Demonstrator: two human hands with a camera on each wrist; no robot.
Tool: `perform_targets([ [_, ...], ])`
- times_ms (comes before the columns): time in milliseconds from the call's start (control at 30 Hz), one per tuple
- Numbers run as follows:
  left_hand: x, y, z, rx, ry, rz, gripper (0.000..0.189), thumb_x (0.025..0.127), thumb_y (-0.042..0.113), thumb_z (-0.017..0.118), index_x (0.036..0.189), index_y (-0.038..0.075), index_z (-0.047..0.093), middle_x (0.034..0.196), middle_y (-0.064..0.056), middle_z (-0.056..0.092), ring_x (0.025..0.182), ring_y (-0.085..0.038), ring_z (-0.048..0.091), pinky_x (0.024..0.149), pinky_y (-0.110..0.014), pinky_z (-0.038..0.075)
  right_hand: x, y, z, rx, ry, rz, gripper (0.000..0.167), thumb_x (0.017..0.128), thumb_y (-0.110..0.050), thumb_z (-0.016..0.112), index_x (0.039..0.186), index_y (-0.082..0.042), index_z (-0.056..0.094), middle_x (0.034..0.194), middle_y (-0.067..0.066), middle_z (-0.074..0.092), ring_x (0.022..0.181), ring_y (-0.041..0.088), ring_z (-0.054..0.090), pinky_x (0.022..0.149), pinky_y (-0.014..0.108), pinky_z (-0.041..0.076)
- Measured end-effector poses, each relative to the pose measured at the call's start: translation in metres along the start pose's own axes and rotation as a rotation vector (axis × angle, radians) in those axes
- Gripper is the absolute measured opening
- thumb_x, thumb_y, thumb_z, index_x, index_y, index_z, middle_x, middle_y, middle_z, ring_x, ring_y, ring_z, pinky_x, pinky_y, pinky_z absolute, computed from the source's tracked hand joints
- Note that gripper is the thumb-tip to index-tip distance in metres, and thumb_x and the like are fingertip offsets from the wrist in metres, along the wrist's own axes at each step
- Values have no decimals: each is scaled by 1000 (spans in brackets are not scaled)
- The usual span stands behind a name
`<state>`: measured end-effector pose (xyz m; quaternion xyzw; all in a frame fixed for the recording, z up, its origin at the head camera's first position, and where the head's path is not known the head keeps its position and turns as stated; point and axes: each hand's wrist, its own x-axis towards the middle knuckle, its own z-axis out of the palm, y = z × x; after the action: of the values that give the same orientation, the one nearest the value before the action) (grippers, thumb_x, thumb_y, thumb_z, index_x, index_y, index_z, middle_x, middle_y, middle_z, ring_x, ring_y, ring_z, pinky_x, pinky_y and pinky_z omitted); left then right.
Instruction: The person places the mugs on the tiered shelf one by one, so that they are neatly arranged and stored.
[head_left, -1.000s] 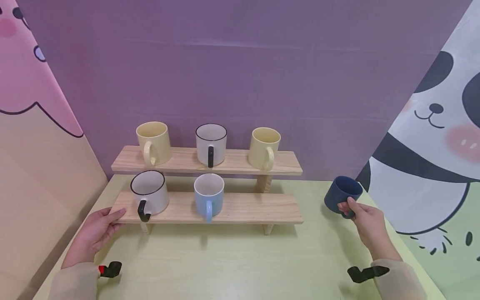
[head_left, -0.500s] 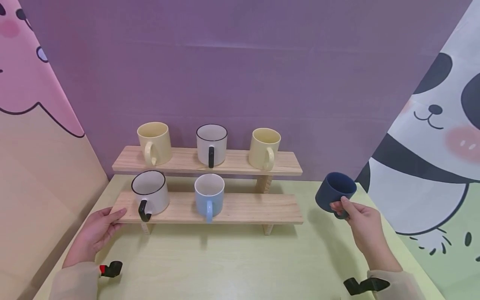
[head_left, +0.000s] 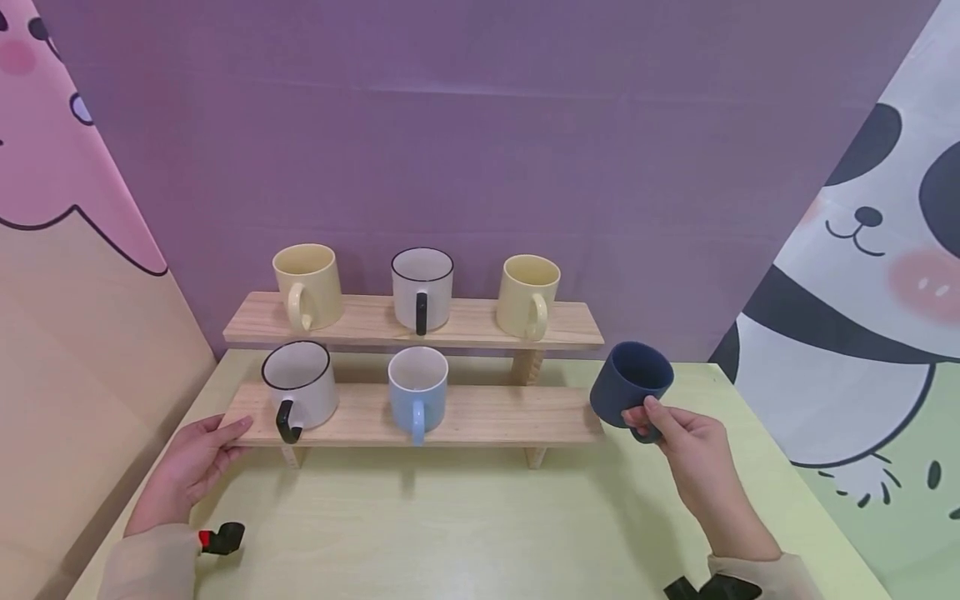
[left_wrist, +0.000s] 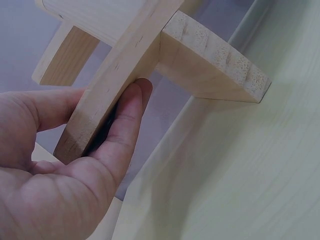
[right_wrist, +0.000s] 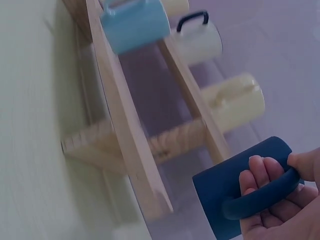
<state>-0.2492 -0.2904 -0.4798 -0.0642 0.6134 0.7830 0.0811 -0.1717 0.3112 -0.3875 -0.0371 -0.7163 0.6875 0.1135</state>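
Observation:
My right hand (head_left: 693,454) grips a dark blue mug (head_left: 626,383) by its handle, fingers curled through it in the right wrist view. The mug is tilted and held off the table, beside the right end of the lower board. On the far side, my left hand (head_left: 197,467) pinches the left end of the two-tier wooden shelf (left_wrist: 117,82), thumb and fingers on opposite faces of the board. The lower tier bears a white mug (head_left: 311,400) with a black handle and a light blue mug (head_left: 417,396), both upright with handles facing me.
Along the upper tier stand a cream mug (head_left: 315,287), a white mug with black rim (head_left: 435,283) and another cream mug (head_left: 525,292). A purple backdrop (head_left: 480,150) rises behind the pale table (head_left: 450,533). Printed panels flank both sides, a panda (head_left: 885,333) on the right.
My right hand has carried the dark blue mug leftward from the table's right side to the shelf's right end. My left hand and the mugs on the shelf have stayed in place.

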Motion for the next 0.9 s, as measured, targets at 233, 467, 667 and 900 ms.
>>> perform_targets([
  [233, -1, 0, 0, 4, -4, -1, 71, 104, 4, 58, 148, -23, 8, 101, -6, 62, 92, -9, 68, 90, -28, 55, -11, -5, 28, -22, -30, -11, 41, 103, -20, 65, 106, 21, 67, 88, 9, 75, 91, 14, 70, 90, 20, 53],
  [467, -1, 1, 0, 8, -1, -2, 71, 104, 5, 59, 147, -23, 9, 100, -6, 63, 92, -9, 68, 90, -28, 55, -14, -2, 61, -27, -35, 26, 37, 103, -16, 64, 106, 21, 67, 87, 11, 75, 90, 16, 71, 90, 24, 54],
  [667, 0, 1, -2, 6, -7, 3, 71, 104, 4, 58, 147, -24, 9, 102, -7, 61, 92, -10, 68, 91, -29, 55, -14, 5, 89, -36, -20, 38, 29, 102, -13, 66, 101, 16, 72, 86, 14, 74, 90, 17, 70, 84, 27, 55],
  [900, 0, 1, -2, 0, -6, -5, 71, 104, 4, 59, 147, -23, 9, 102, -7, 61, 92, -10, 68, 91, -29, 55, -11, 17, 112, -73, 1, 20, 26, 102, -12, 66, 97, 13, 74, 87, 16, 74, 90, 17, 69, 83, 26, 54],
])
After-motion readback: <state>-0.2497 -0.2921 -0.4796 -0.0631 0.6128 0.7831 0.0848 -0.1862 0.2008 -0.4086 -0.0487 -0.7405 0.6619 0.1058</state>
